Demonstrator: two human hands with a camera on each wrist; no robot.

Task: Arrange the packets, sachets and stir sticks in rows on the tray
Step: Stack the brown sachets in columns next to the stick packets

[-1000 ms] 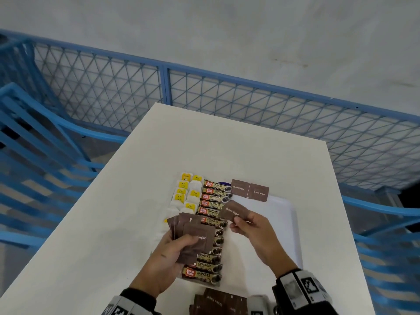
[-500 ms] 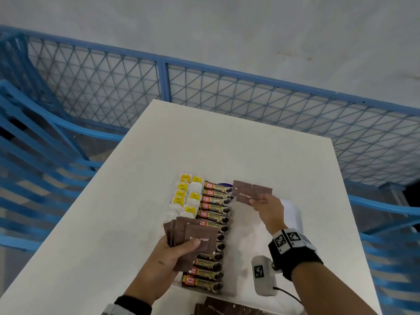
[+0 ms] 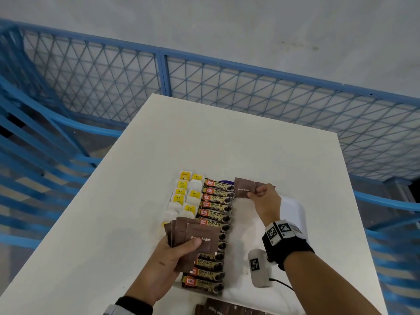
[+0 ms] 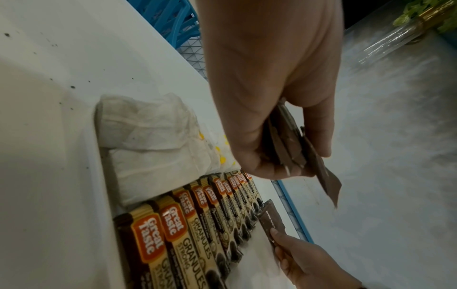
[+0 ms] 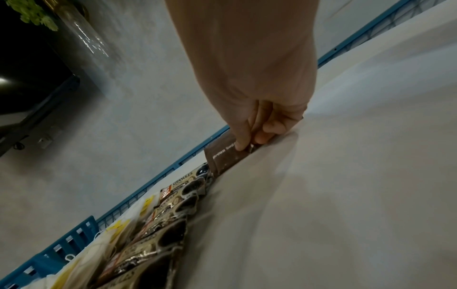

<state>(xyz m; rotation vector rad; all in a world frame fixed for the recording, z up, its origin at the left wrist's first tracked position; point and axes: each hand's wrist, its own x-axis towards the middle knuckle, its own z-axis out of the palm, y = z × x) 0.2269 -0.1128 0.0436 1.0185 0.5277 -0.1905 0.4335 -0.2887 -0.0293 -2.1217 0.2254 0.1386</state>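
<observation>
The left hand (image 3: 168, 258) has its fingers curled round a fan of brown sugar sachets (image 3: 193, 235), thumb pressed on the top one, and holds it above the near end of the coffee stick row (image 3: 216, 214). To the right of that row, at its far end, the right hand (image 3: 264, 198) pinches one sachet (image 3: 243, 188) between thumb and forefinger and sets it down on the tray (image 3: 293, 210). One second ago this sachet was still next to the fan; now it reaches the new row, beside the sachets already there. Probably many sachets remain to place.
</observation>
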